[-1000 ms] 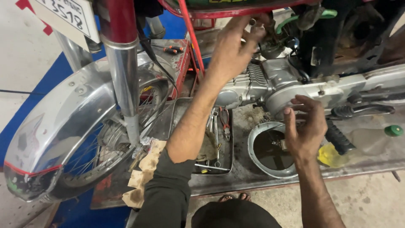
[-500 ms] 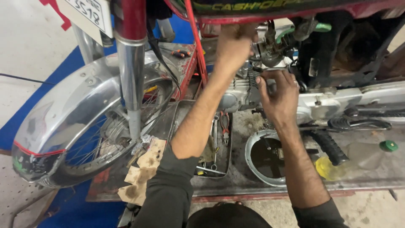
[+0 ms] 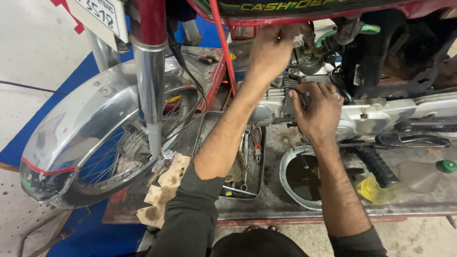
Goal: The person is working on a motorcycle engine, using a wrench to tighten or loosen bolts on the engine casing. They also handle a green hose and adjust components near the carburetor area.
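A white rectangular number plate (image 3: 97, 16) sits at the top left above the chrome fork (image 3: 151, 81), cut off by the frame edge, and a yellow-lettered strip runs along the dark tank edge (image 3: 304, 6) at the top. On the metal surface (image 3: 285, 202) lie a tool tray (image 3: 247, 162), a pan of dark oil (image 3: 304, 178) and a clear bottle with a green cap (image 3: 428, 173). The left hand (image 3: 271, 47) reaches up to the carburettor (image 3: 312, 57), fingers hidden, so I cannot tell its grip. The right hand (image 3: 319, 112) is clenched on a small dark part at the engine (image 3: 281, 102), mostly hidden. Half a second ago the right hand was slightly higher; a second ago it hung open over the pan.
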